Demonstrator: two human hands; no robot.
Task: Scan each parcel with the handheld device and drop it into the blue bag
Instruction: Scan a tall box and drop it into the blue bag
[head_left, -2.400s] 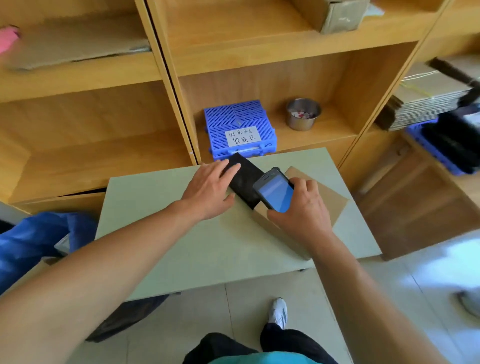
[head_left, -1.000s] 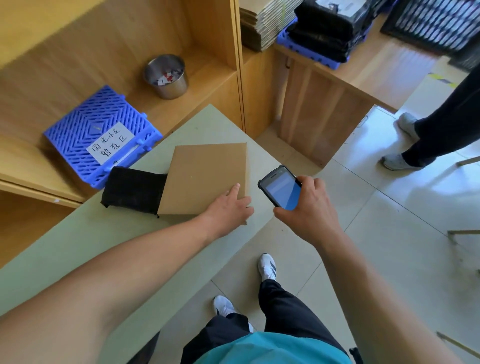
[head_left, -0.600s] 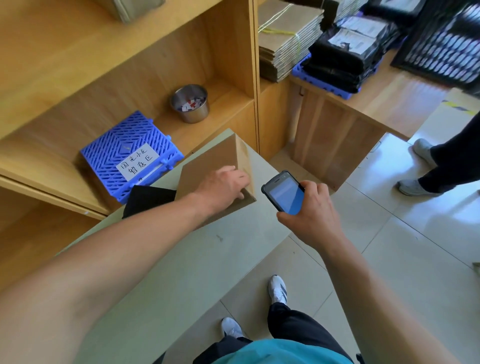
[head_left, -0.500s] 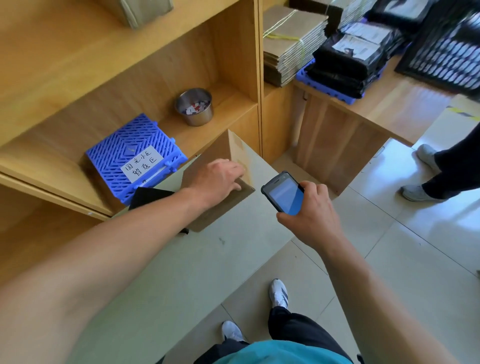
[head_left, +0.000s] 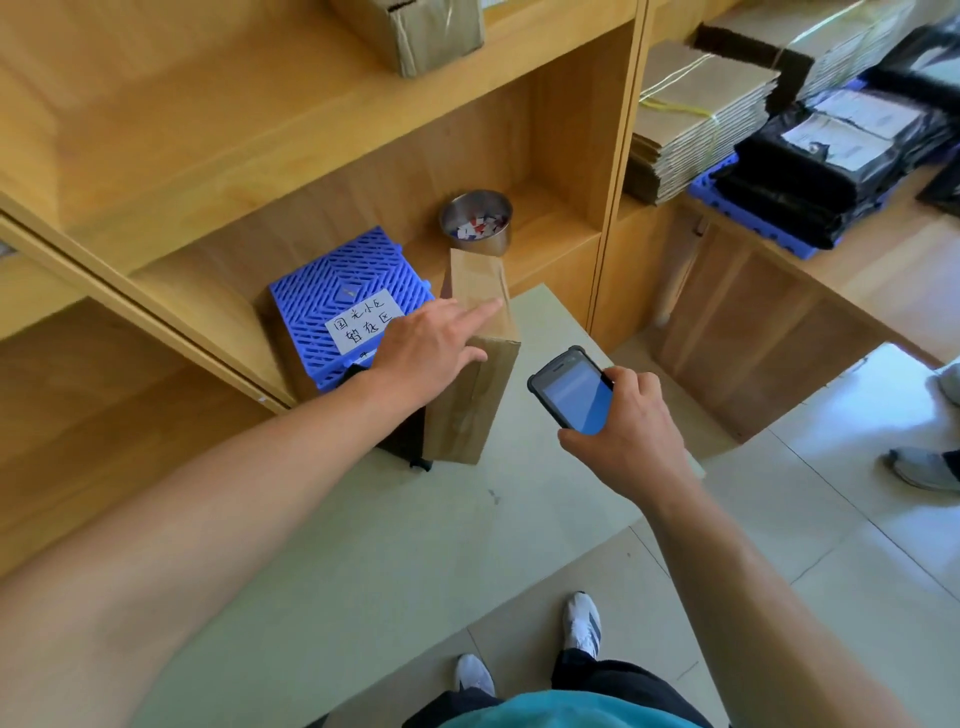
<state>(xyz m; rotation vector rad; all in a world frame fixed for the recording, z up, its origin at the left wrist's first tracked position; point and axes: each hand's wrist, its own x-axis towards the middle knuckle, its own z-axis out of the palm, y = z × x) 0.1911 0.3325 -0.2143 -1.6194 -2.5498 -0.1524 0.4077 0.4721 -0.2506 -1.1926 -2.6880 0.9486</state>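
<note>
A flat brown cardboard parcel (head_left: 470, 395) stands on its edge on the pale green table (head_left: 395, 561). My left hand (head_left: 431, 348) rests against its upper part with fingers stretched out. A black parcel (head_left: 402, 441) lies behind it, mostly hidden by my forearm. My right hand (head_left: 628, 431) grips the handheld scanner (head_left: 574, 389), its blue screen facing me, just right of the cardboard parcel. The blue bag is out of view.
A blue plastic crate (head_left: 343, 306) with a handwritten label and a steel bowl (head_left: 477, 221) sit in the wooden shelf behind the table. Bundled flat cardboard (head_left: 696, 119) and black bagged parcels (head_left: 826, 156) lie at right. Another person's shoes (head_left: 924, 467) stand at the right edge.
My left hand has tipped the cardboard parcel from lying flat to standing on its edge. The scanner in my right hand stays beside it.
</note>
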